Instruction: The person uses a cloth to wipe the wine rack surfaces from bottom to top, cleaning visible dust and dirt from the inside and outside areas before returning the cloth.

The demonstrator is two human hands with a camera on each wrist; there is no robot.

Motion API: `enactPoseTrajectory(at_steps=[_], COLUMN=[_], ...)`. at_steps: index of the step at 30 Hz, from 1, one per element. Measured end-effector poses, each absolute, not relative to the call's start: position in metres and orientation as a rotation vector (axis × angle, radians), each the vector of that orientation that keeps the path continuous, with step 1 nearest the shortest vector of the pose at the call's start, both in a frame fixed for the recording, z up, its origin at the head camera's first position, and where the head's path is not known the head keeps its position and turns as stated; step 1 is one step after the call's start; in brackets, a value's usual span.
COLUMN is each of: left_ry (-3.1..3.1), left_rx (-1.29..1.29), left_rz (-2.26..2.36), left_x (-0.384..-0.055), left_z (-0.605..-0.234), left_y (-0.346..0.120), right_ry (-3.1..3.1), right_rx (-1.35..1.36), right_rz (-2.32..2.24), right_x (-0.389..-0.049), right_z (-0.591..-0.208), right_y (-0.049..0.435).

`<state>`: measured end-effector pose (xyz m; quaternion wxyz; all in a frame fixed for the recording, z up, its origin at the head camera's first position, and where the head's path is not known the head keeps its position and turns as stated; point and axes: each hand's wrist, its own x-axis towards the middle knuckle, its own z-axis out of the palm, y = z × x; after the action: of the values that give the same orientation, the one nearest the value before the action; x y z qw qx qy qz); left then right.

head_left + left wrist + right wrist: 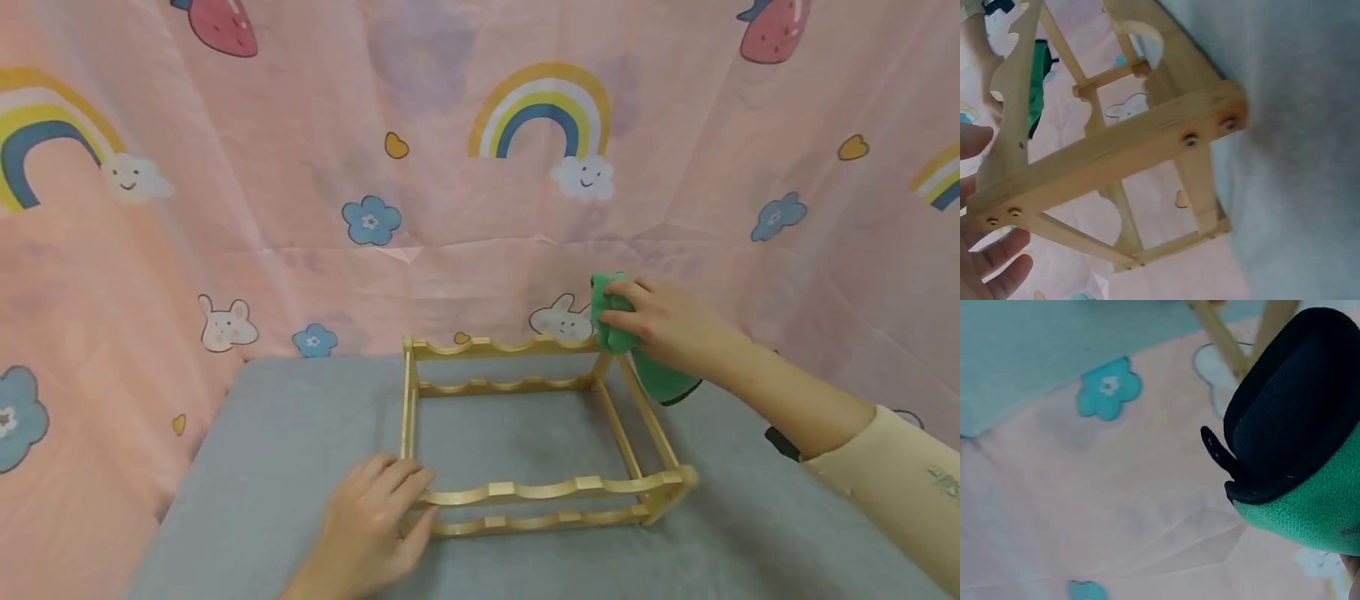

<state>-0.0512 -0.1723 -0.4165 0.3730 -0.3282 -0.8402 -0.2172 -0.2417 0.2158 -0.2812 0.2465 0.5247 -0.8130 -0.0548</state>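
Note:
A pale wooden rack (501,490) with scalloped rails stands on the grey-covered surface. My left hand (369,523) grips its near left corner; in the left wrist view the thumb and fingers (1004,253) lie on either side of the end bar (1110,147). In my right hand (667,321) is a green cloth (617,321) with black edging, bunched under the fingers at the rack's far right top corner. Part of the cloth hangs below that hand. From the right wrist, the cloth (1310,515) shows its dark inner side and a small black loop.
A grey cover (300,433) lies under the rack. Behind and at both sides hangs a pink curtain (465,200) printed with rainbows, flowers and rabbits. A small dark object (782,443) is partly hidden by the right forearm.

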Motion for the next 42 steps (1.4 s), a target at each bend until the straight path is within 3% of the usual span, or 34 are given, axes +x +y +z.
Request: enactPoseTrajectory(at_steps=[19, 42], left_ry=[-2.090, -2.341], left_rx=[-0.931, -1.038], left_rz=[-0.488, -0.203], left_x=[-0.070, -0.080], left_z=[-0.387, -0.403], left_y=[-0.088, 0.032], right_ry=[-2.495, -2.603], right_rx=[1.035, 0.717], right_rz=[0.075, 0.198], right_x=[-0.193, -0.147], right_z=[-0.329, -0.381], right_y=[0.320, 0.367])
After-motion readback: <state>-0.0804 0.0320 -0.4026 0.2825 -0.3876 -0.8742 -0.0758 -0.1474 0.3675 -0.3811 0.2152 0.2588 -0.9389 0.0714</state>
